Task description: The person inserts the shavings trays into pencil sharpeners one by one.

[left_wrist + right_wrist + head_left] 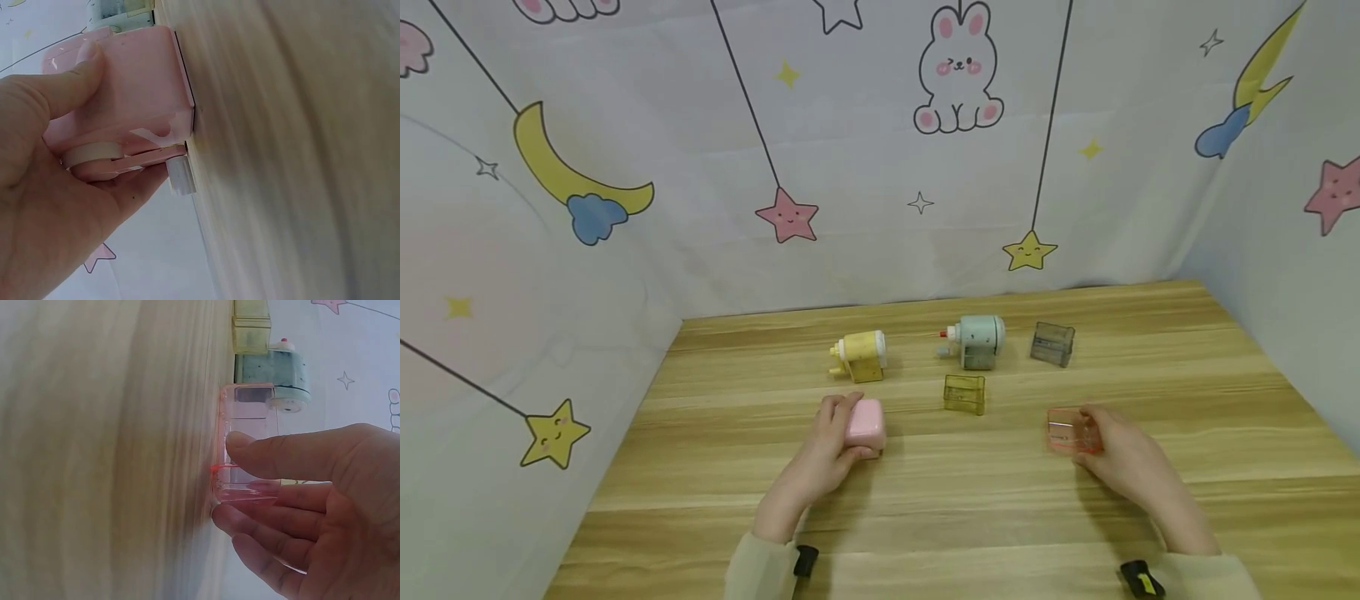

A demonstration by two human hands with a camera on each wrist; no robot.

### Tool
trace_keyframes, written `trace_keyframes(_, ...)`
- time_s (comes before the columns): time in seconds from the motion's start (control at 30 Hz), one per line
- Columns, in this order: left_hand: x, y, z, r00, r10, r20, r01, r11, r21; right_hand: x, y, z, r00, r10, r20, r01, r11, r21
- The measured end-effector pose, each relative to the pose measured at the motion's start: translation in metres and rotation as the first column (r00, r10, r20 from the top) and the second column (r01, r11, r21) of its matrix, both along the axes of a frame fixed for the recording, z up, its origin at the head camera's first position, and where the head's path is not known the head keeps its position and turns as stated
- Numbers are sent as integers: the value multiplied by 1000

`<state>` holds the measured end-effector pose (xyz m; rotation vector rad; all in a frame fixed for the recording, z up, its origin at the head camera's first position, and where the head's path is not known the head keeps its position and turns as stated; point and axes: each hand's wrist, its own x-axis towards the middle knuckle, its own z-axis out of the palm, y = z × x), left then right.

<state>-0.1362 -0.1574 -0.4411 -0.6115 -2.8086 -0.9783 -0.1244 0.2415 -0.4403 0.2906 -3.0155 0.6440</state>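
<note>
My left hand (825,450) grips a pink crank pencil sharpener (866,423), thumb on one side and fingers on the other. In the left wrist view the sharpener's crank arm and white knob (181,175) show beside the palm, and its base is against the tabletop. On the right, my right hand (1120,454) holds a see-through red pencil sharpener (1062,431) between thumb and fingers. This boxy sharpener stands on or just at the table surface, as the right wrist view shows. Part of it is hidden behind the thumb (240,447).
Farther back stand a yellow crank sharpener (861,354) and a teal crank sharpener (981,340) with a red-tipped handle. A see-through yellow sharpener (964,394) and a see-through grey sharpener (1052,343) lie nearby on the wooden table (955,517). A printed white curtain (880,167) hangs behind.
</note>
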Motion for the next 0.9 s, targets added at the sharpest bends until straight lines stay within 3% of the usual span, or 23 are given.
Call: trace_keyframes(0.9,-2,-1,0,999,-31,-37,32,999,26,-3,2,-6,998,40,-49,-42,998,-49)
